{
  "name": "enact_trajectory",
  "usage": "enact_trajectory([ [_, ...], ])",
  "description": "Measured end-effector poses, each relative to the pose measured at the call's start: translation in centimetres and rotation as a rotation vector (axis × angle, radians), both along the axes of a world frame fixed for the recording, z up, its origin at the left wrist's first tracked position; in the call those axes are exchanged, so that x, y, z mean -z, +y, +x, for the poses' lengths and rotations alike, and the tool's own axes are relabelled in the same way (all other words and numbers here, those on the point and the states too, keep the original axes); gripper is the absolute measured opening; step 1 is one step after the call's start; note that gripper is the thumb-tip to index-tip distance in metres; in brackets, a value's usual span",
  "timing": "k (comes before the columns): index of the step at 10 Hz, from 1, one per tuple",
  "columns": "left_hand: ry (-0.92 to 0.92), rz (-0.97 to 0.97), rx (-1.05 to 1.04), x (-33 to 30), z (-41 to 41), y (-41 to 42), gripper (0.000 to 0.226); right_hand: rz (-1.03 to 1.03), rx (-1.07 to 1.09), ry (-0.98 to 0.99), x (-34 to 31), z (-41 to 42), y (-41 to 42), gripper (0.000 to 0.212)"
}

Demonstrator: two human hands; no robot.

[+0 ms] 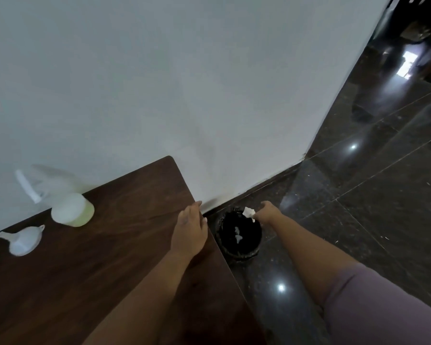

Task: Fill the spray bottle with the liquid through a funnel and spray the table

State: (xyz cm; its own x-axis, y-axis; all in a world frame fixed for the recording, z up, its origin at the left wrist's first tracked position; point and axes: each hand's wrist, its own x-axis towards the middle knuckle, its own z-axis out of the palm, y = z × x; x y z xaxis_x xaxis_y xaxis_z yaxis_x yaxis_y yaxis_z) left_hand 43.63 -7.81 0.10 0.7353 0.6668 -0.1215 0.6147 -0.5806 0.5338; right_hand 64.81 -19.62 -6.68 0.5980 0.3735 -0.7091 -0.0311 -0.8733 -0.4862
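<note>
Pinching a crumpled white tissue point(248, 212) in the right hand point(268, 212) above the black round bin point(239, 236) for disposal, left hand point(190, 231) flat, bracing on the dark wooden table point(115, 257).

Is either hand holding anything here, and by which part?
The right hand pinches a crumpled white tissue by its edge above the black bin. The left hand holds nothing; it rests on the table edge.
</note>
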Motion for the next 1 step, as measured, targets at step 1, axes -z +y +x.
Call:
enact_trajectory([
  [1,0.078,0.111,-0.098,0.32,0.03,0.73,0.045,0.033,0.115,0.097,1.13,0.55,0.71,0.050],
])
